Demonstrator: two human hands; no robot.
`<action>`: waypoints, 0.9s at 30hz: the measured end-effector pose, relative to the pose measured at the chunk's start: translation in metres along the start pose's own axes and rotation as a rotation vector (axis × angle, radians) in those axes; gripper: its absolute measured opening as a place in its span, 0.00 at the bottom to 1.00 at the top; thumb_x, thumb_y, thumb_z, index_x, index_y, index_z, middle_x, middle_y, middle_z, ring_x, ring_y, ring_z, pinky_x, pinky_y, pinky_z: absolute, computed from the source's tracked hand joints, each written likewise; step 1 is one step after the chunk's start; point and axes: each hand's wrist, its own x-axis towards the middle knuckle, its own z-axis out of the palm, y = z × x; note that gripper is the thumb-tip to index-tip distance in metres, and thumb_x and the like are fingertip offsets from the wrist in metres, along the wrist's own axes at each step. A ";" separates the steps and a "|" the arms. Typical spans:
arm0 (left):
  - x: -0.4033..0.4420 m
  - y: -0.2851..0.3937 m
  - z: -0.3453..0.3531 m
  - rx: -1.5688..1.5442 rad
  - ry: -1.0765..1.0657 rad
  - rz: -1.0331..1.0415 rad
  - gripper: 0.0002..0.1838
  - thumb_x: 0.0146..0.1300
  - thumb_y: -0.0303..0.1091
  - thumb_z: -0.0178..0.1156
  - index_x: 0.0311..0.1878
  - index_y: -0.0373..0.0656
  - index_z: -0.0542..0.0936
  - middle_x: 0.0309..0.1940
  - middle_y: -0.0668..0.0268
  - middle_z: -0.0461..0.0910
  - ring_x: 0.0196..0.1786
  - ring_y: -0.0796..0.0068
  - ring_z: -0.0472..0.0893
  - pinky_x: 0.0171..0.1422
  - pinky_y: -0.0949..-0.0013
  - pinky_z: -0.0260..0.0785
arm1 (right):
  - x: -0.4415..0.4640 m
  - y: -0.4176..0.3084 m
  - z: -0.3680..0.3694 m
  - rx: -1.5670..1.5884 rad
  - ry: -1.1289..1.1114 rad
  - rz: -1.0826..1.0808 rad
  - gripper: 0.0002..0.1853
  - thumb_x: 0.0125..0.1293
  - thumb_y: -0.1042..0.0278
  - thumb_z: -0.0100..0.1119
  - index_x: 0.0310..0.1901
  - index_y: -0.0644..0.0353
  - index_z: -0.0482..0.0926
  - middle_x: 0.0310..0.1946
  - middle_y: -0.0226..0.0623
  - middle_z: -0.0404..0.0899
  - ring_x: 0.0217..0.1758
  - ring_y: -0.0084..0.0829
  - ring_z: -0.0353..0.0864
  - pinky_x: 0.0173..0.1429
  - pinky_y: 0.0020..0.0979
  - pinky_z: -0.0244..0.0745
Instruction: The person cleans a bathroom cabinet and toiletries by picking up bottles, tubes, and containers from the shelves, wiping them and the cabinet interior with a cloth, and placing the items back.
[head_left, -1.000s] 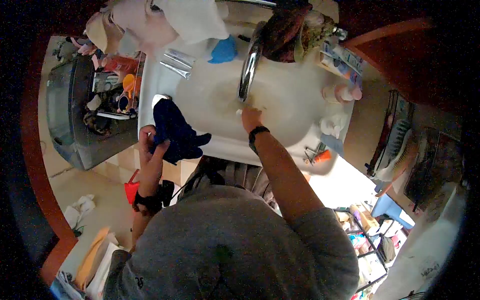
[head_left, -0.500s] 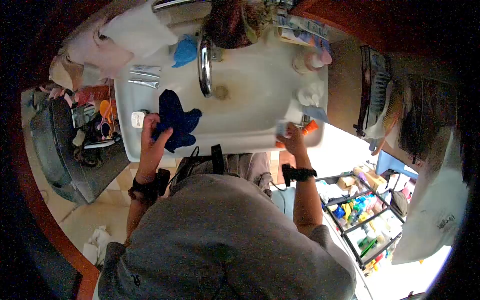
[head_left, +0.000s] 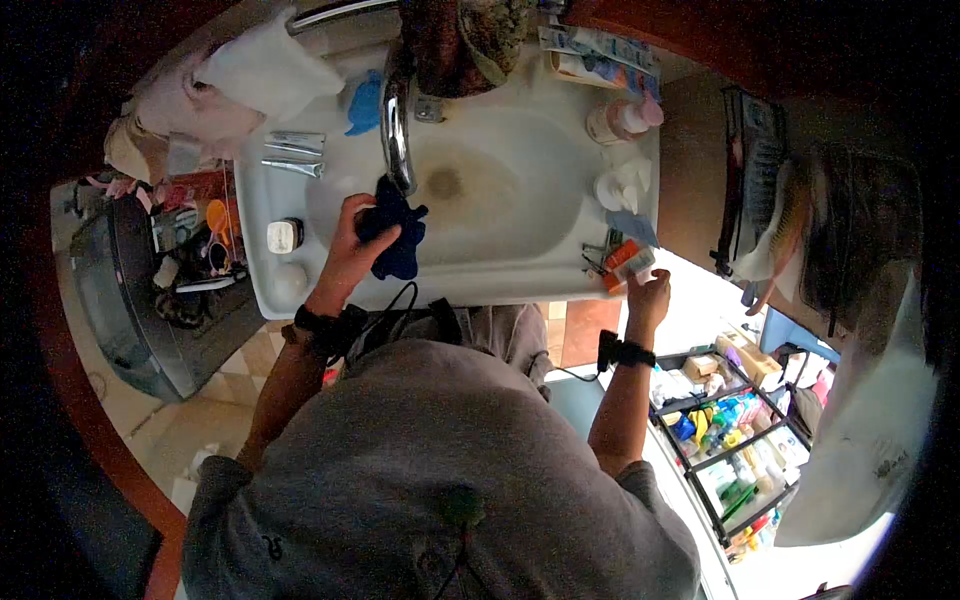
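Observation:
My left hand [head_left: 358, 245] is closed on a dark navy cloth [head_left: 397, 240], lifted over the left side of the white sink [head_left: 300, 110]. The cloth hangs bunched just below the spout of the chrome faucet [head_left: 396, 130]. At the sink's right front corner, my right hand [head_left: 648, 290] has its fingers curled at a small orange-and-white item [head_left: 628, 263], whose exact kind I cannot make out. Small dark metal pieces [head_left: 597, 255] lie on the rim beside it. Left of the cloth stands a small white-topped jar [head_left: 285, 236].
Silver tubes [head_left: 293, 155] and a blue crumpled piece [head_left: 364, 103] lie along the sink's left side. A pink-capped pump bottle [head_left: 620, 120] and a white bottle [head_left: 618, 188] stand on the right rim. A filled black-framed rack [head_left: 715, 430] is at lower right.
My left hand has carried the navy cloth rightward and up to the spout. My right hand has moved right, from over the basin's edge to the corner with the orange-and-white item.

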 end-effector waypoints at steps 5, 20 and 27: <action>0.027 -0.043 0.014 0.154 -0.135 0.089 0.24 0.64 0.37 0.61 0.60 0.44 0.67 0.50 0.62 0.75 0.53 0.74 0.74 0.55 0.70 0.68 | -0.040 -0.086 0.027 0.543 -0.480 -0.486 0.17 0.62 0.65 0.59 0.50 0.60 0.70 0.40 0.41 0.75 0.42 0.36 0.75 0.39 0.31 0.73; 0.139 -0.187 -0.003 1.580 0.088 0.148 0.33 0.66 0.44 0.48 0.73 0.48 0.54 0.71 0.54 0.53 0.73 0.48 0.51 0.75 0.45 0.41 | -0.033 -0.203 0.216 -0.163 -0.394 -0.669 0.33 0.66 0.57 0.49 0.71 0.51 0.53 0.72 0.52 0.45 0.74 0.54 0.44 0.74 0.48 0.44; 0.176 -0.294 -0.010 1.280 -0.298 -0.024 0.38 0.61 0.51 0.55 0.72 0.51 0.55 0.73 0.54 0.50 0.71 0.48 0.55 0.75 0.47 0.44 | -0.035 -0.206 0.216 -0.421 -0.827 -1.052 0.27 0.68 0.47 0.45 0.66 0.49 0.67 0.74 0.45 0.45 0.77 0.48 0.40 0.76 0.48 0.40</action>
